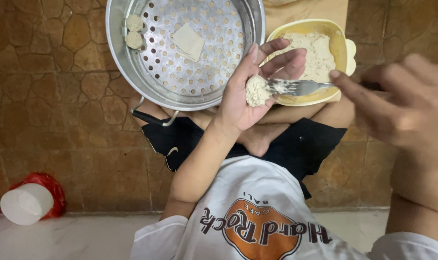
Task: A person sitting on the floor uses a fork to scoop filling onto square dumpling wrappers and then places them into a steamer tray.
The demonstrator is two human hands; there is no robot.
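Head view, looking straight down at a person seated cross-legged on a brown stone-pattern floor.

Left hand (248,91), centre of the frame: palm up, fingers loosely curled and spread, cupping a small wrapper with a lump of pale filling (256,90) on it. The lump sits on the palm near the base of the fingers.

Right hand (397,106), right side of the frame, blurred: fingers closed around the handle of a metal fork (300,87). The fork lies roughly level, its tines touching the lump in the left palm, with bits of filling stuck to them.

Yellow bowl (341,43), upper right of centre, just behind the left fingertips: holds a mass of the same pale filling. The fork shaft crosses its near rim.

Metal steamer pan (115,43), upper centre-left: round, with a perforated tray inside. Two finished dumplings (134,32) lie side by side against the upper left wall. A small stack of flat square wrappers (188,42) lies near the tray's middle. A wire handle shows at the pan's lower edge.

Lower left of the frame: a white plastic cup (26,203) on its side, touching a red bag (48,185), well apart from both hands.
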